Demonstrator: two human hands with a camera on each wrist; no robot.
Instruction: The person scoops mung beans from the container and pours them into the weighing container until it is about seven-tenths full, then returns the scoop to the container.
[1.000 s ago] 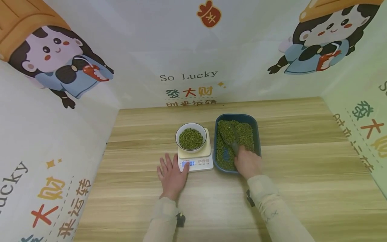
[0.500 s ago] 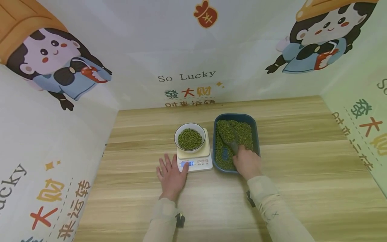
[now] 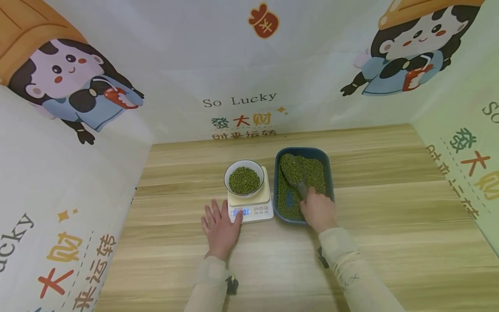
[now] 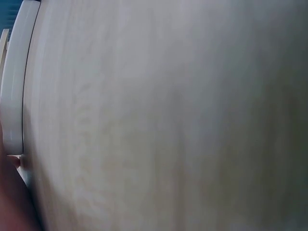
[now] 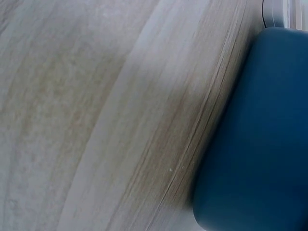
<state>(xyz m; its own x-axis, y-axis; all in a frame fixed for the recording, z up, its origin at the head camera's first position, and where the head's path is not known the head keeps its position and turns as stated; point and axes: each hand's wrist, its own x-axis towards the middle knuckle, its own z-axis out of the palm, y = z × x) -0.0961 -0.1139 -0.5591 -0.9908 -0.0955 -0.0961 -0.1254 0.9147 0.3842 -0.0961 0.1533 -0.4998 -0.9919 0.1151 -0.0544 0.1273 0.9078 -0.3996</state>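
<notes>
In the head view, my right hand (image 3: 319,211) grips the handle of a grey scoop (image 3: 302,189), reaching over the near right side of a blue tray (image 3: 330,175) of green mung beans. Beans fill the scoop, which lies low in the tray. My left hand (image 3: 223,234) has its fingers spread on the table at the left of a white kitchen scale (image 3: 267,215); its thumb touches the scale's front by the lit display (image 3: 241,212). A white bowl (image 3: 228,186) with a dark rim stands on the scale, holding more mung beans (image 3: 244,180).
The wooden table (image 3: 374,208) meets printed white walls (image 3: 175,78) at the back and sides. Tray and scale stand side by side with a narrow gap. The left wrist view shows the scale's edge (image 4: 13,91); the right wrist view shows the tray's outer wall (image 5: 260,130).
The head view has shifted slightly. Both hands, the scoop, the bowl and the scale keep their places.
</notes>
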